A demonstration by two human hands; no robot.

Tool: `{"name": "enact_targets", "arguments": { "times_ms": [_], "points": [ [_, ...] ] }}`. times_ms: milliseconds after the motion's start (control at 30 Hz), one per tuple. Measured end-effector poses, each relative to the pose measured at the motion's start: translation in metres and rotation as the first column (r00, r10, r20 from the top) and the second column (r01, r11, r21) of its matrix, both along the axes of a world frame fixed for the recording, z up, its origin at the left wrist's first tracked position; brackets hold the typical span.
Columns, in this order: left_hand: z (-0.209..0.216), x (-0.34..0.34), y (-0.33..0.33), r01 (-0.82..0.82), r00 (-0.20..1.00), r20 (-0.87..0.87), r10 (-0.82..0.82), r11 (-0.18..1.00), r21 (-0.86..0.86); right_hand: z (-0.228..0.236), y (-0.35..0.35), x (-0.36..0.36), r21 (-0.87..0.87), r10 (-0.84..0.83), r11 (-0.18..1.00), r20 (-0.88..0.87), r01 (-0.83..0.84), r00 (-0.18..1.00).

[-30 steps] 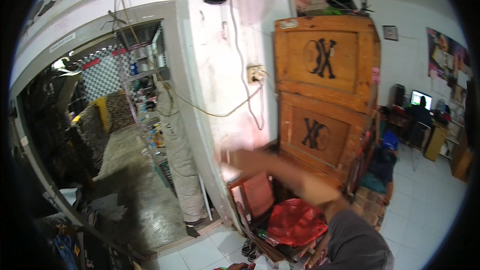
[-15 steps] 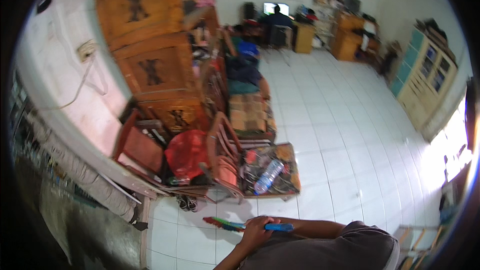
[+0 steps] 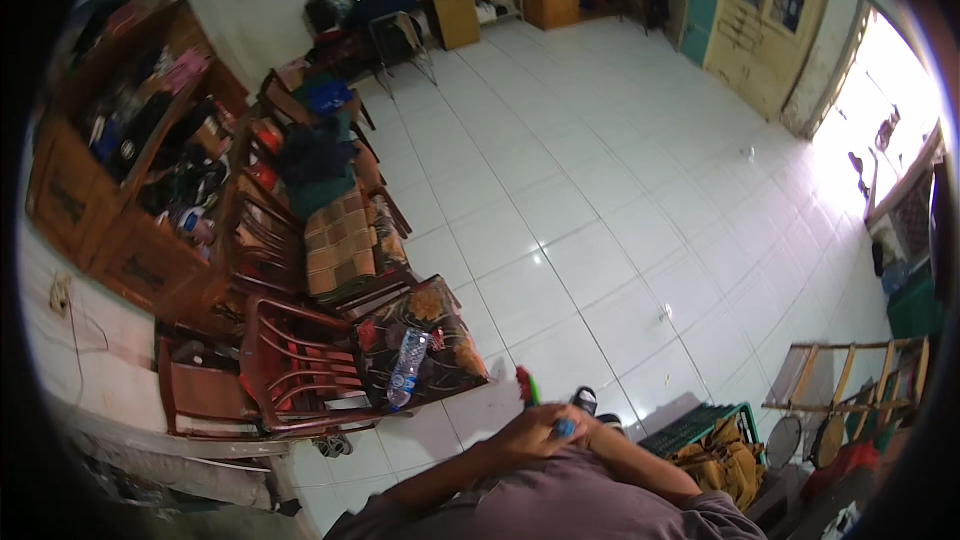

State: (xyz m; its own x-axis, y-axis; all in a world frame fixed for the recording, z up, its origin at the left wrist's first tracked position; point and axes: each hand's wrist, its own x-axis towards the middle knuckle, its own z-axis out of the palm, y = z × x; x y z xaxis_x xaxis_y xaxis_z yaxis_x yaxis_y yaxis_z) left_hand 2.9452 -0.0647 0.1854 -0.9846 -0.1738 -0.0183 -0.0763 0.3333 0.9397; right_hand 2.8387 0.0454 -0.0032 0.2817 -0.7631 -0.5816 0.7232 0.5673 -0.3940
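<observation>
In front of my waist, at the bottom middle, both hands come together around a hand brush (image 3: 527, 386). Red and green bristles stick out beyond the hands, pointing away from me, while the blue handle end (image 3: 564, 428) faces back toward me. My left hand (image 3: 526, 436) is closed round the handle. Pressed against it from the right is my right hand (image 3: 603, 438), also closed at the handle, its fingers partly hidden. A clear plastic bottle (image 3: 407, 368) lies on a flower-patterned bench seat (image 3: 455, 325) to the left of the hands.
Wooden chairs (image 3: 300, 360) and a wooden cabinet (image 3: 130, 210) line the left side. White floor tiles (image 3: 560, 200) spread ahead. A green crate (image 3: 690, 432) with a brown bag (image 3: 735, 465) stands at right, near a wooden rack (image 3: 850, 375). A person (image 3: 375, 2) sits at a far screen.
My view has swung to the right. The brush, which pointed left across my body, now points ahead, with both hands still at its handle.
</observation>
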Motion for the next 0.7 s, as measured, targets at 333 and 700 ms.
{"name": "enact_targets", "arguments": {
  "times_ms": [333, 700],
  "points": [
    [-0.006, -0.216, -0.058, 0.047, 0.970, -0.241, -0.043, 0.999, 0.010, 0.048, -0.079, -0.232, 0.078, -0.048, 0.994, -0.299, 0.074, 0.953],
    [-0.041, -0.362, -0.301, -0.095, 0.973, -0.231, 0.031, 0.958, -0.271, 0.042, -0.335, -0.430, -0.087, 0.163, 0.914, -0.816, -0.396, 0.555]
  ]
}}
